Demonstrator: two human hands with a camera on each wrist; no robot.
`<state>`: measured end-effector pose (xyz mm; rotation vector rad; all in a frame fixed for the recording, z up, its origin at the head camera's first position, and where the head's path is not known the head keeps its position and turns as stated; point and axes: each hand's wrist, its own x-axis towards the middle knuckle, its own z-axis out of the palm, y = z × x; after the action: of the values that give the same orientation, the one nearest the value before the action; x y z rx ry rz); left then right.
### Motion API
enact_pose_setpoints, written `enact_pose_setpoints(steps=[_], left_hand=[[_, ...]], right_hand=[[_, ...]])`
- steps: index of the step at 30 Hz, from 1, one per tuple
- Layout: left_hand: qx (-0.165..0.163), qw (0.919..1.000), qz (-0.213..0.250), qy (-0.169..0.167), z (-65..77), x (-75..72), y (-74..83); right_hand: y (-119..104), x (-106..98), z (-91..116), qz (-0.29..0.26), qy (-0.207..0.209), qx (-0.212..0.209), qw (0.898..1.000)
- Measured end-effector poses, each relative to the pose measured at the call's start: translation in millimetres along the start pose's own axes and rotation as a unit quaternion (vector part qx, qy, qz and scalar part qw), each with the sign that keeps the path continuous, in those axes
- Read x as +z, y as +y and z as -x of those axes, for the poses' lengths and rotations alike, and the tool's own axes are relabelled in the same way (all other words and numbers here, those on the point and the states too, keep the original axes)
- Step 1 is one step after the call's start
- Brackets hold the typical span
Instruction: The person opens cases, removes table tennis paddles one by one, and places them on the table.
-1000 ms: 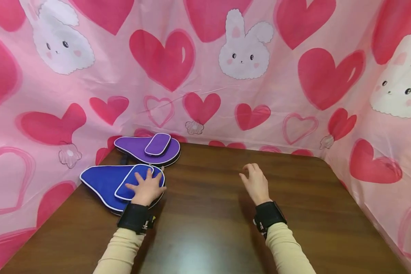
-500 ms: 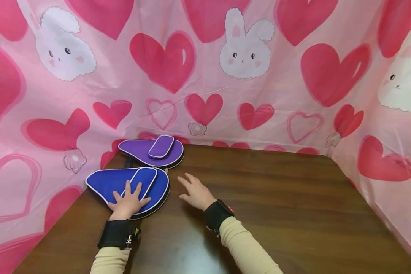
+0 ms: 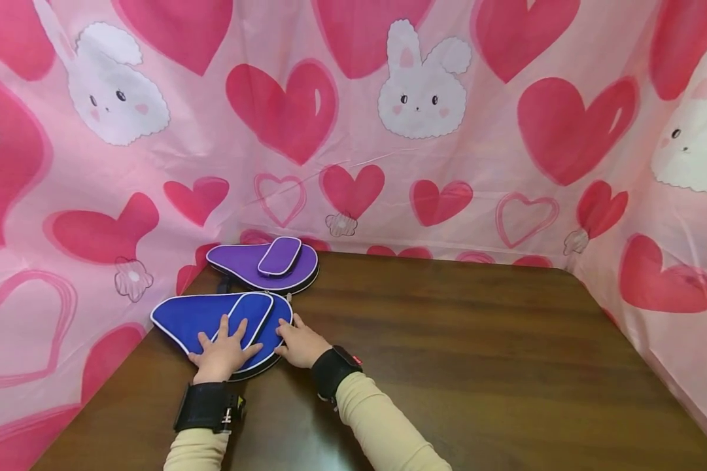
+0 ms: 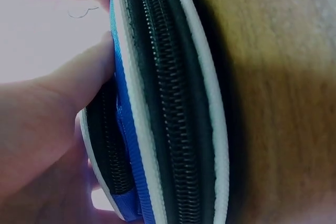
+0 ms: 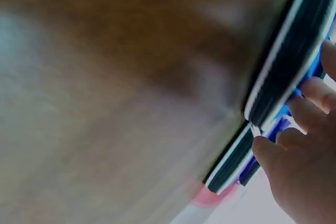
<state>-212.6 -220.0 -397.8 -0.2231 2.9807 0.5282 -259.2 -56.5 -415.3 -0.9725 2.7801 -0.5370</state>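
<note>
A blue table tennis bat case (image 3: 191,317) with white piping and a raised pocket lies flat on the table at the left. My left hand (image 3: 220,356) rests on its pocket, fingers spread. At the case's rounded right edge, my right hand (image 3: 302,343) touches the top with slightly bent fingers. In the left wrist view the black zip (image 4: 170,87) runs along the case's side, below the thumb (image 4: 89,72). A small zip pull (image 3: 289,297) sits at the far right of the rim. In the right wrist view the fingers (image 5: 310,111) lie over the case edge.
Behind the blue case lies a purple bat case (image 3: 241,258) of the same shape, close against it. The brown wooden table (image 3: 447,340) stretches to the right. A pink curtain (image 3: 353,144) with hearts and rabbits hangs along the back and sides.
My right hand has come left from over the table to the blue case's right edge. My left hand has slid back towards the near side of the case, staying on it.
</note>
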Motion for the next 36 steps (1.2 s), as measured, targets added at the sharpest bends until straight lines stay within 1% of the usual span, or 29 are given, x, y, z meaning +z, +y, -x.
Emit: enact_pose_setpoints(steps=[3, 6, 10, 11, 13, 15, 17, 18, 20, 22, 24, 27, 30, 32, 36], left_hand=[[0.000, 0.9999, -0.006, 0.010, 1.2, 2.3, 1.2], [0.000, 0.9998, -0.012, 0.016, 2.9, 4.8, 3.3], [0.001, 0.9997, -0.012, 0.019, 5.7, 8.6, 6.3], [0.002, 0.9997, -0.012, 0.020, 6.1, 8.6, 7.5], [0.003, 0.9997, -0.010, 0.024, 6.1, 8.3, 9.4], [0.003, 0.9996, -0.010, 0.027, 5.7, 7.8, 10.8], [0.002, 0.9995, -0.015, 0.029, 5.7, 8.1, 11.4], [0.002, 0.9994, -0.019, 0.030, 5.8, 8.7, 11.4], [0.002, 0.9991, -0.028, 0.031, 6.2, 11.1, 11.6], [0.005, 0.9987, -0.037, 0.034, 7.2, 14.1, 13.4], [0.012, 0.9981, -0.044, 0.041, 8.6, 17.4, 17.5], [0.019, 0.9969, -0.054, 0.054, 12.0, 23.1, 27.4], [0.025, 0.9951, -0.067, 0.069, 17.4, 30.0, 40.0], [0.028, 0.9935, -0.077, 0.078, 21.2, 34.6, 49.2], [0.035, 0.9910, -0.089, 0.094, 26.5, 42.5, 67.5]], right_hand=[[-5, -4, 0, 0.007, 0.018, 0.023, 1.000], [-9, -4, 0, 0.022, 0.049, 0.036, 0.998], [-12, 3, 0, 0.074, 0.092, 0.050, 0.992], [-9, 10, -4, 0.093, 0.111, 0.048, 0.988], [-12, 9, -4, 0.117, 0.115, 0.062, 0.984], [-15, 8, -5, 0.125, 0.109, 0.076, 0.983], [-17, 5, -6, 0.118, 0.097, 0.091, 0.984], [-23, -2, -2, 0.110, 0.081, 0.104, 0.985], [-24, -6, -2, 0.103, 0.071, 0.118, 0.985], [-24, -10, 1, 0.107, 0.061, 0.127, 0.984], [-21, -15, 4, 0.121, 0.056, 0.127, 0.983], [-16, -22, 11, 0.146, 0.039, 0.116, 0.982], [-7, -28, 20, 0.158, 0.021, 0.101, 0.982], [-1, -31, 26, 0.157, 0.007, 0.099, 0.983], [12, -37, 39, 0.145, -0.008, 0.103, 0.984]])
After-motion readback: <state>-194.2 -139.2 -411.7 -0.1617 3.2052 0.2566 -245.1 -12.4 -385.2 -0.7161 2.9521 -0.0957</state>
